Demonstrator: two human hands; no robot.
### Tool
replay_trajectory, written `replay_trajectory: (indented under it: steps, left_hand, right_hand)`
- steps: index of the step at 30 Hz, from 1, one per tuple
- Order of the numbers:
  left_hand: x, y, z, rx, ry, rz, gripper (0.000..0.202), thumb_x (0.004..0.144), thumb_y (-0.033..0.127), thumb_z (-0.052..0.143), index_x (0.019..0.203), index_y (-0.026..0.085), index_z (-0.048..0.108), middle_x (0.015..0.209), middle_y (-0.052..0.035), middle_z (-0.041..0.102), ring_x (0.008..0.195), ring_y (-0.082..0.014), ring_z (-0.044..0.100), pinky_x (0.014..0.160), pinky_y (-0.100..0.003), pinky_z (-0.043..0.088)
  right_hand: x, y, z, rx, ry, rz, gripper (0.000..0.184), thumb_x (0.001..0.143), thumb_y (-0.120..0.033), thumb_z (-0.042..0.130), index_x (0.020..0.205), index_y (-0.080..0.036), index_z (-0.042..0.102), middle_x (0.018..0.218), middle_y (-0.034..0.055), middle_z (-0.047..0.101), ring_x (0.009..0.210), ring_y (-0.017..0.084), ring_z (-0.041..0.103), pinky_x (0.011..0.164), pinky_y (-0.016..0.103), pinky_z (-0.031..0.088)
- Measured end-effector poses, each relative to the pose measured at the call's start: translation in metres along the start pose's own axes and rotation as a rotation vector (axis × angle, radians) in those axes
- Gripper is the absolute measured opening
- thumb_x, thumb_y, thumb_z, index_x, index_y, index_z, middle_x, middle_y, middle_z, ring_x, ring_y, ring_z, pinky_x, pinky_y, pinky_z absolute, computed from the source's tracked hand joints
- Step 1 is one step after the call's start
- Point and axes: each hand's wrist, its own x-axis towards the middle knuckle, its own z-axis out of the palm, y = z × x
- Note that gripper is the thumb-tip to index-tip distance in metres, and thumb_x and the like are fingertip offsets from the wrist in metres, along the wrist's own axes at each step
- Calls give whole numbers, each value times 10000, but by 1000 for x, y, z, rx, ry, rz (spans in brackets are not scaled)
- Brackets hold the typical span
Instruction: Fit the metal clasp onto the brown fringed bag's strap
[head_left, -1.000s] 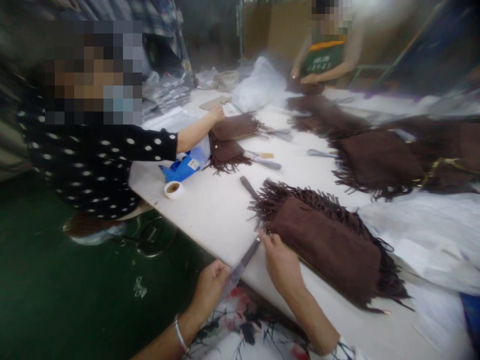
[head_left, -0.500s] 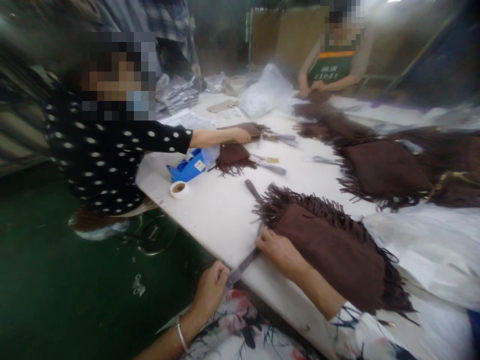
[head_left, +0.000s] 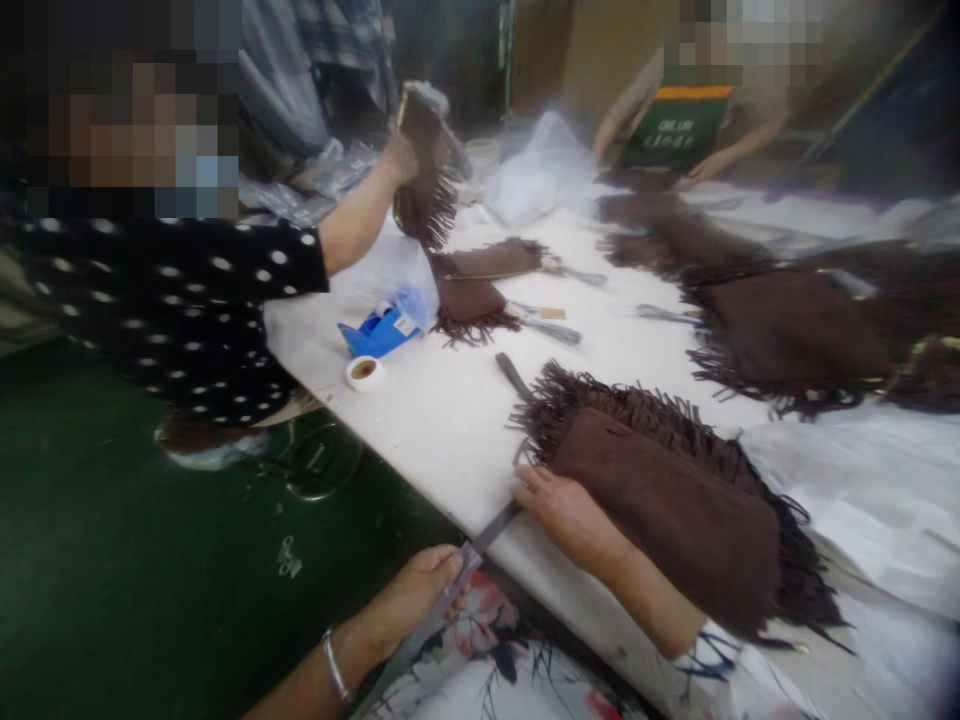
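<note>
The brown, fringed bag (head_left: 675, 505) lay on the white table (head_left: 442, 440). My left hand (head_left: 416, 592) pinched a dark strap (head_left: 498, 528); my right hand (head_left: 562, 508) covered its upper part, fingertips too obscured to tell their grip.

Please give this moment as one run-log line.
left hand: holds strap | right hand: touches strap, beside fringed bag | tape roll: on table

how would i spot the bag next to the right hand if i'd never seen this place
Start at the white table and follow its near edge to the right hand. The bag lies beside that hand, brown and fringed. Unlike the other bags, it lies nearest the camera.
</note>
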Motion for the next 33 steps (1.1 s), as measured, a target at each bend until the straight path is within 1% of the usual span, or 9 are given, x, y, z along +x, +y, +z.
replay_trajectory:
  steps: [4,8,15,17,21,22,24,27,33]
  left_hand:
    - [6,7,0,54,-34,22,461,811,599,561,835,139,570,775,-40,584,640,-137,535,628,-275,400]
    - [15,17,11,135,-58,55,441,794,585,577,792,143,567,686,-10,556,601,-130,510,618,-271,387]
    - [26,33,34,125,-45,50,385,761,532,603,758,151,548,608,17,519,527,-119,462,550,-259,359]
    - [26,30,32,125,-65,65,352,785,499,591,766,149,551,612,20,510,523,-113,445,537,-253,343]
    - [17,17,17,279,-73,108,280,857,414,520,839,145,597,619,32,476,518,-106,399,501,-237,295]
    - [13,14,13,333,-61,115,276,875,399,499,886,147,611,628,32,476,527,-109,402,501,-234,293]
    - [6,11,7,415,-33,125,285,901,385,465,960,155,623,654,26,488,555,-116,420,513,-231,305]
    - [1,9,4,461,-1,148,300,919,386,440,1002,160,621,662,22,499,569,-122,441,528,-231,328]
    - [17,3,8,432,-42,184,363,919,442,430,1055,156,608,765,-10,561,569,-133,513,544,-246,402]
  right_hand:
    - [-4,-1,-4,48,19,-6,181,915,-89,456,1002,-194,573,1138,101,579,1033,209,538,801,293,487]
    - [-7,-4,-9,64,-1,-13,151,919,-100,460,980,-192,564,1075,85,586,977,199,552,783,289,471]
    - [-12,-37,-7,163,-48,-26,75,911,-145,516,963,-194,539,925,43,583,809,172,581,701,262,447]
    - [-16,-44,-3,203,-48,-25,70,910,-164,530,973,-195,536,907,33,587,801,169,588,700,254,450]
    - [-26,-40,2,264,16,44,248,931,-114,435,1158,-193,496,1086,64,575,891,149,603,748,234,463]
    - [-27,-37,2,251,23,79,257,928,-103,422,1157,-187,502,1107,76,568,901,150,602,746,236,465]
    - [-28,-32,3,222,6,128,175,920,-115,442,1037,-182,554,1065,76,573,871,156,598,721,243,461]
    - [-26,-32,6,216,-24,107,85,902,-159,512,856,-200,571,965,35,572,801,156,575,673,247,434]
    - [-22,-35,18,283,11,65,110,909,-177,540,804,-194,570,888,2,563,764,132,535,655,233,368]
